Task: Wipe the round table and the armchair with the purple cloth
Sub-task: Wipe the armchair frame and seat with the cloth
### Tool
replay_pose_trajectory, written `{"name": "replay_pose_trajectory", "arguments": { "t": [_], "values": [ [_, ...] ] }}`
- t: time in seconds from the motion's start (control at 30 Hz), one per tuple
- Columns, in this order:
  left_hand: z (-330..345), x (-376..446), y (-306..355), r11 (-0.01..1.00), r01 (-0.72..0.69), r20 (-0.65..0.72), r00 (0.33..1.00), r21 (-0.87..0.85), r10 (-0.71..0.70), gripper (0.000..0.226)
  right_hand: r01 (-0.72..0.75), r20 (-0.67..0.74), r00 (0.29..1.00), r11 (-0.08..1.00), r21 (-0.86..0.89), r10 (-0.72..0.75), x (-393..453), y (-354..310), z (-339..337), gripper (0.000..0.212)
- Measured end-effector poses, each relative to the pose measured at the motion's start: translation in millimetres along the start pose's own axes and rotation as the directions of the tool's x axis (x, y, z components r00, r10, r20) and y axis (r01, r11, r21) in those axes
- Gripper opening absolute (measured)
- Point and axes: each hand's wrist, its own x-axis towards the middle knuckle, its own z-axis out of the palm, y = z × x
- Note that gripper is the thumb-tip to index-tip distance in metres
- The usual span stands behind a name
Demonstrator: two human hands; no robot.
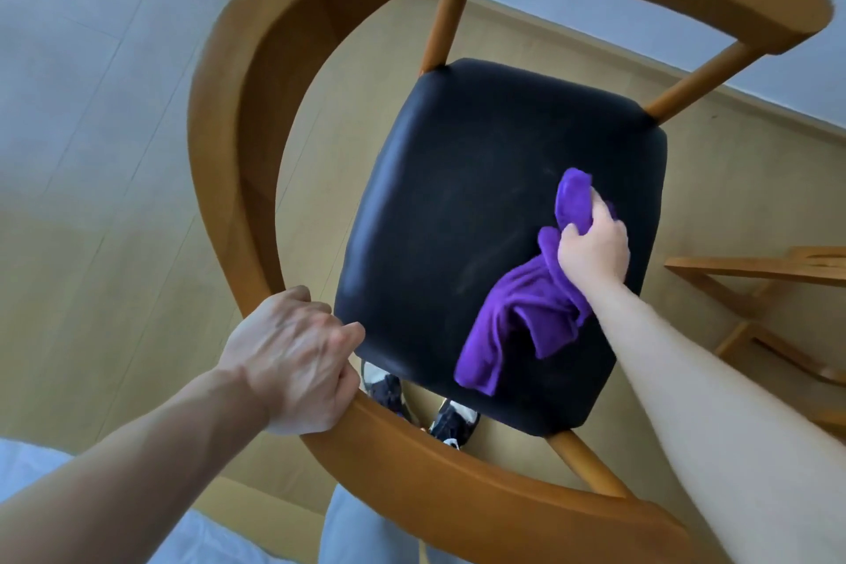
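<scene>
Head view: right hand (593, 250) is fisted around the purple cloth (517, 316), pressing it onto the black seat (458, 206) of the armchair (238, 142); left hand (293, 362) clamps the wooden rail beside it. Soft and limp, the cloth looks best bunched mid-length, its loose tail trailing toward the person

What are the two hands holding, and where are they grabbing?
The right hand grips the purple cloth near its upper end, on the black seat. The left hand grips the armchair's wooden rail.
</scene>
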Motion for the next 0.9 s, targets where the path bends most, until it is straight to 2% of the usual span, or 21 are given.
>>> {"name": "replay_pose_trajectory", "arguments": {
  "t": [0.03, 0.07, 0.13, 0.17, 0.23, 0.27, 0.3, 0.33, 0.37, 0.43, 0.47, 0.5, 0.57, 0.6, 0.67, 0.7, 0.77, 0.8, 0.83, 0.87, 0.9],
  "values": [
    [0.1, 0.0, -0.4, 1.0, -0.001, 0.01, 1.0, -0.002, 0.001, 0.026, -0.021, -0.035, 0.999, 0.999, -0.034, 0.02, -7.8, -4.4, 7.6, 0.058],
    [-0.4, 0.0, -0.7, 1.0, 0.0, 0.022, 1.0, -0.006, 0.0, 0.026, 0.05, -0.011, 0.999, 0.988, -0.143, -0.053, -22.9, -8.9, 18.1, 0.059],
    [-1.0, -0.3, -1.4, 1.0, 0.005, 0.042, 0.999, -0.016, -0.005, 0.026, 0.339, 0.235, 0.934, 0.878, -0.338, -0.271, -66.9, -12.2, 39.4, 0.063],
    [-1.4, -1.3, -0.3, 1.0, 0.008, 0.049, 0.999, -0.019, -0.007, 0.026, 0.494, 0.409, 0.846, 0.794, -0.355, -0.343, -89.8, -10.5, 44.5, 0.064],
    [-5.5, -1.6, 2.4, 1.0, 0.02, 0.066, 0.998, -0.02, -0.019, 0.028, 0.735, 0.712, 0.583, 0.628, -0.256, -0.391, -122.5, 1.2, 41.2, 0.063],
    [-8.4, -1.4, 2.3, 0.999, 0.03, 0.085, 0.996, -0.024, -0.028, 0.029, 0.8, 0.804, 0.466, 0.565, -0.204, -0.37, -129.6, 7.4, 34.7, 0.062],
    [-11.7, -1.2, 2.8, 0.999, 0.036, 0.119, 0.992, -0.026, -0.033, 0.031, 0.843, 0.845, 0.398, 0.505, -0.184, -0.357, -128.3, 13.0, 27.0, 0.061],
    [-14.2, -2.0, 6.0, 0.998, 0.05, 0.161, 0.986, -0.036, -0.043, 0.031, 0.855, 0.839, 0.401, 0.478, -0.199, -0.367, -120.2, 16.2, 19.8, 0.061],
    [-15.7, -2.0, 10.0, 0.995, 0.086, 0.189, 0.979, -0.049, -0.076, 0.031, 0.826, 0.786, 0.472, 0.513, -0.235, -0.4, -108.9, 20.5, 15.4, 0.061],
    [-16.4, 13.1, 13.8, 0.978, 0.178, 0.177, 0.972, -0.109, -0.157, 0.027, 0.627, 0.536, 0.738, 0.709, -0.321, -0.409, -74.1, 24.8, 5.2, 0.062],
    [-15.1, 24.5, 16.0, 0.957, 0.236, 0.186, 0.961, -0.168, -0.205, 0.029, 0.471, 0.382, 0.86, 0.813, -0.341, -0.338, -57.3, 26.9, -0.4, 0.061],
    [-10.9, 40.2, 17.5, 0.933, 0.29, 0.197, 0.948, -0.211, -0.25, 0.037, 0.296, 0.246, 0.943, 0.898, -0.325, -0.222, -44.6, 27.7, -2.7, 0.061],
    [5.6, 78.7, 21.5, 0.91, 0.344, 0.193, 0.933, -0.232, -0.303, 0.064, 0.007, 0.044, 0.999, 0.975, -0.224, 0.003, -37.4, 25.8, 2.5, 0.062],
    [12.8, 98.0, 23.4, 0.909, 0.352, 0.195, 0.93, -0.222, -0.312, 0.083, -0.009, 0.013, 1.0, 0.974, -0.226, 0.012, -44.3, 19.4, 9.0, 0.064],
    [28.3, 131.2, 26.6, 0.909, 0.369, 0.184, 0.924, -0.194, -0.336, 0.119, 0.228, 0.15, 0.971, 0.9, -0.371, -0.184, -76.7, 9.0, 28.8, 0.068],
    [35.9, 143.5, 28.9, 0.91, 0.374, 0.172, 0.923, -0.182, -0.345, 0.131, 0.421, 0.32, 0.897, 0.809, -0.41, -0.304, -98.3, 8.5, 37.1, 0.069],
    [50.4, 158.8, 35.1, 0.922, 0.355, 0.179, 0.928, -0.151, -0.328, 0.145, 0.713, 0.649, 0.64, 0.635, -0.299, -0.413, -131.4, 16.8, 39.4, 0.068],
    [56.7, 161.2, 38.9, 0.933, 0.338, 0.205, 0.928, -0.123, -0.31, 0.149, 0.775, 0.748, 0.526, 0.589, -0.227, -0.404, -135.6, 25.9, 34.7, 0.066],
    [63.0, 161.5, 41.3, 0.941, 0.326, 0.226, 0.927, -0.089, -0.299, 0.151, 0.798, 0.798, 0.458, 0.577, -0.174, -0.391, -130.4, 35.2, 26.8, 0.065],
    [67.7, 161.4, 42.9, 0.945, 0.321, 0.232, 0.925, -0.059, -0.3, 0.154, 0.796, 0.802, 0.447, 0.585, -0.154, -0.397, -120.3, 44.5, 19.7, 0.063],
    [70.6, 160.8, 44.0, 0.946, 0.322, 0.229, 0.924, -0.035, -0.306, 0.155, 0.771, 0.767, 0.495, 0.614, -0.17, -0.409, -108.5, 52.4, 12.9, 0.063]
  ]
}}
